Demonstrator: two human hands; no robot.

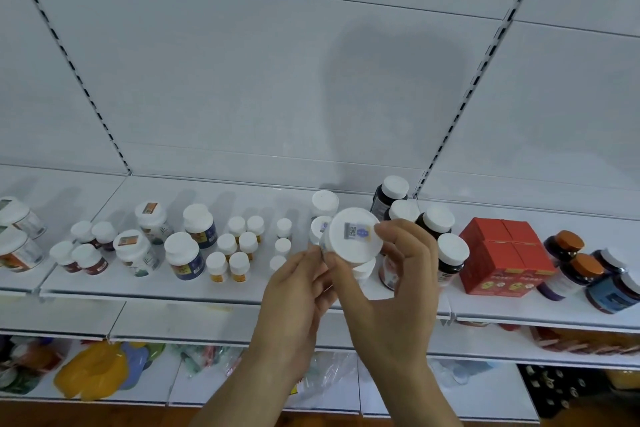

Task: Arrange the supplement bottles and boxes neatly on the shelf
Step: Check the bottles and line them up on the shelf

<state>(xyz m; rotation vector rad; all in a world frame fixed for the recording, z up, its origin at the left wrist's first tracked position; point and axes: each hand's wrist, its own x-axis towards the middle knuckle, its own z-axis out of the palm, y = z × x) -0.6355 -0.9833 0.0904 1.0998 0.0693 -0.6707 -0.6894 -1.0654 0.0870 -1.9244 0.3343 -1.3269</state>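
Both hands, left hand (pixel 294 291) and right hand (pixel 398 274), grip one white-capped bottle (pixel 353 236) (contents hidden) above the shelf (pixel 207 288).

Got a white-capped bottle (pixel 355 236) gripped in both my left hand (pixel 298 291) and right hand (pixel 398 274) mid-frame, above the shelf (pixel 214 293) with red boxes (pixel 502 255) at right.

No text can be read. The round white cap of the held bottle (pixel 356 235) bears a small sticker (pixel 357 230) with a QR-style code and a blue patch; labels on the red cardboard boxes (pixel 504 258) are too blurred.
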